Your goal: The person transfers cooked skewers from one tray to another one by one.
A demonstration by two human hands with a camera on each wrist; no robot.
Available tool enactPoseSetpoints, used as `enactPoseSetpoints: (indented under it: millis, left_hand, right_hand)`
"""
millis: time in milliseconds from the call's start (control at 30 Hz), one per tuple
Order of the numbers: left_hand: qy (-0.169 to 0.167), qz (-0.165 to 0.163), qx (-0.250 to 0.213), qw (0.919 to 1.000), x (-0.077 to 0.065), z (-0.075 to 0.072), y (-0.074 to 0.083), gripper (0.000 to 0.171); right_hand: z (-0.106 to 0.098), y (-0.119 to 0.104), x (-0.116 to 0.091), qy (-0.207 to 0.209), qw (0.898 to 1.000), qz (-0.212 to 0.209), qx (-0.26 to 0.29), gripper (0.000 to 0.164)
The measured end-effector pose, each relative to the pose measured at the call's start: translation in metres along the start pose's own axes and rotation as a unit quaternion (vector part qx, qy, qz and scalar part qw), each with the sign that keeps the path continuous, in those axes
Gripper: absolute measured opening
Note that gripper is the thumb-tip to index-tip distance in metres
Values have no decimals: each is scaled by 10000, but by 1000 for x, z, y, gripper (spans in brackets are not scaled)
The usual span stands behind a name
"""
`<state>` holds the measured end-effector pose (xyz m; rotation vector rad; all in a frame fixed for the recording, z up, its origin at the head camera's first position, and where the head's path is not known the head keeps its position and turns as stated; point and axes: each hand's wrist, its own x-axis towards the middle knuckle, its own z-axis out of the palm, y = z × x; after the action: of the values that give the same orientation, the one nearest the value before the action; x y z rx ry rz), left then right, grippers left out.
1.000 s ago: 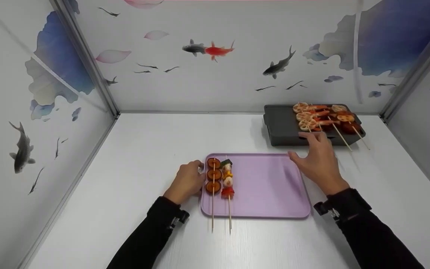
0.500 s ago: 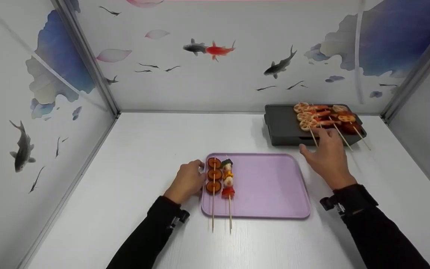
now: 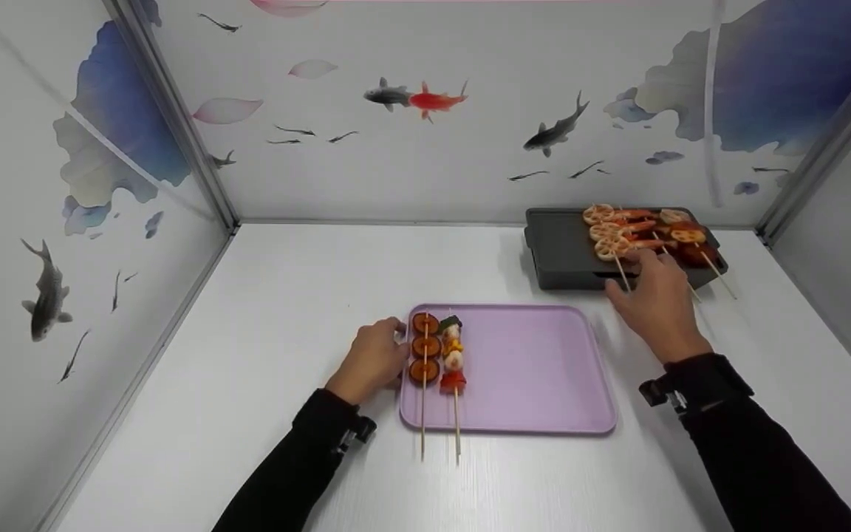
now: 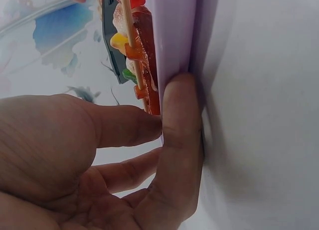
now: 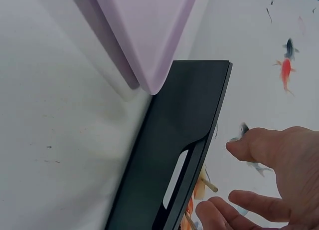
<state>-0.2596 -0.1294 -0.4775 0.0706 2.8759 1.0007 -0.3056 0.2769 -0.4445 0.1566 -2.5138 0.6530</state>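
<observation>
My left hand [image 3: 370,360] pinches the left rim of a lilac tray [image 3: 536,369]; in the left wrist view its thumb and a finger [image 4: 180,125] meet at the tray's edge. Along that side lie a skewer of round brown slices [image 3: 425,347] and a mixed skewer [image 3: 453,360] with red, yellow and green pieces. My right hand [image 3: 662,314] is at the front of a dark grey grill [image 3: 558,247], fingers beside the skewer sticks, thumb held apart. Lotus-root and shrimp skewers [image 3: 609,231] lie on the grill. The right wrist view shows no stick between thumb and fingers [image 5: 251,142].
More skewers with brown pieces [image 3: 691,253] lie on the grill's right, sticks overhanging its front edge. The white table [image 3: 307,281] is enclosed by printed panels [image 3: 425,170] at the back and sides.
My right hand has moved right and slightly forward, from the tray's upper right corner to the skewer sticks at the grill. The left hand stays at the tray.
</observation>
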Motion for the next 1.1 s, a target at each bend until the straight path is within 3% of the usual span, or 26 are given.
enactPoseSetpoints:
  millis: [467, 733, 1100]
  left_hand:
    - [-67, -87, -116, 9999, 0, 0, -1, 33]
    - [10, 324, 16, 9995, -1, -1, -3, 33]
    - [-49, 150, -181, 9997, -2, 1, -1, 32]
  right_hand:
    - [-1, 3, 6, -50, 9999, 16, 108, 34]
    - [-3, 4, 9, -188, 9994, 226, 199, 28]
    - [-6, 6, 13, -409, 9984, 391, 14, 22]
